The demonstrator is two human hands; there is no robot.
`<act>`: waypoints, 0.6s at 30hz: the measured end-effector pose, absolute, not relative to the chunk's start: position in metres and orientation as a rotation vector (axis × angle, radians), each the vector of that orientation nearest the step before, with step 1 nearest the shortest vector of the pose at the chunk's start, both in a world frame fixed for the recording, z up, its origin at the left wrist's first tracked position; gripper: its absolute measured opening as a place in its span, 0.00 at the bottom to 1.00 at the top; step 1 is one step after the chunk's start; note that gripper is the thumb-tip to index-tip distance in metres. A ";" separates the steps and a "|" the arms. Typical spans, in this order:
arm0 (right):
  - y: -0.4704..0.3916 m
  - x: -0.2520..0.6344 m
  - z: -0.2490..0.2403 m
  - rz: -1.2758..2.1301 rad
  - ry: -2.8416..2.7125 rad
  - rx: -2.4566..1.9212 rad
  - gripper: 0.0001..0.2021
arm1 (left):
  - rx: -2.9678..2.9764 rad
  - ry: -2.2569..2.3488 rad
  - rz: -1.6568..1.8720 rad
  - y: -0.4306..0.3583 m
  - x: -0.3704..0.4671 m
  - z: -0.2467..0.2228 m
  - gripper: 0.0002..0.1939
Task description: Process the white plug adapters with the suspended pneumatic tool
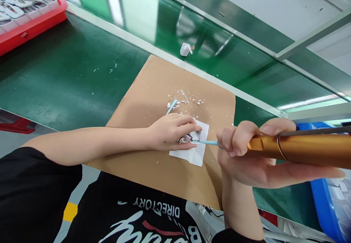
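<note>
My left hand (175, 131) is closed on a small white plastic device part (185, 139) with dark wires, pressing it onto a white paper sheet (197, 157). Its exact kind is partly hidden by the fingers. My right hand (246, 155) wraps round a gold cylindrical handheld tool (307, 148). From the tool's front, a thin light blue tip (208, 142) reaches left and meets the part between my left fingertips. Another light blue strip (172, 106) lies just beyond my left hand, with white shavings (184, 97) scattered near it.
Brown cardboard (142, 97) covers part of the green table (90, 78). A red tray (30, 34) of white parts stands far left. Blue bins (325, 206) sit at the right. Beyond the pale rail (170, 53) stands a small white piece (185, 49).
</note>
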State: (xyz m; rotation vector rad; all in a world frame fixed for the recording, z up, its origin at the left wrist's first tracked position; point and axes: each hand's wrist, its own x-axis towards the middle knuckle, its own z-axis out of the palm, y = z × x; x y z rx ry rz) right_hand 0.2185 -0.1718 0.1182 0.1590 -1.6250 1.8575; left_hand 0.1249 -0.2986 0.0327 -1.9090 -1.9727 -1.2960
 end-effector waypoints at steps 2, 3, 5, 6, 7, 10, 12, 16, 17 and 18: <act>-0.171 0.218 0.117 1.863 -1.608 0.177 0.26 | -1.911 -1.998 -1.279 -0.299 0.124 0.031 0.14; -0.171 0.218 0.116 1.864 -1.605 0.176 0.25 | -1.917 -2.008 -1.280 -0.300 0.123 0.030 0.14; -0.170 0.218 0.114 1.873 -1.600 0.157 0.24 | -1.900 -2.051 -1.332 -0.301 0.117 0.029 0.13; -0.169 0.218 0.113 1.881 -1.591 0.152 0.24 | -1.861 -2.089 -1.381 -0.301 0.112 0.029 0.13; -0.168 0.219 0.112 1.891 -1.577 0.147 0.25 | -1.794 -2.142 -1.430 -0.300 0.104 0.029 0.14; -0.165 0.219 0.109 1.915 -1.551 0.154 0.24 | -1.507 -2.362 -1.464 -0.287 0.067 0.036 0.15; -0.163 0.218 0.108 1.917 -1.554 0.171 0.24 | -1.372 -2.475 -1.386 -0.268 0.033 0.043 0.13; -0.161 0.218 0.108 1.887 -1.593 0.221 0.24 | -1.289 -2.471 -1.133 -0.216 -0.036 0.052 0.13; -0.161 0.218 0.108 1.878 -1.603 0.213 0.24 | -1.256 -2.460 -1.097 -0.203 -0.051 0.052 0.14; -0.161 0.218 0.108 1.871 -1.610 0.198 0.24 | -1.236 -2.464 -1.072 -0.192 -0.064 0.051 0.14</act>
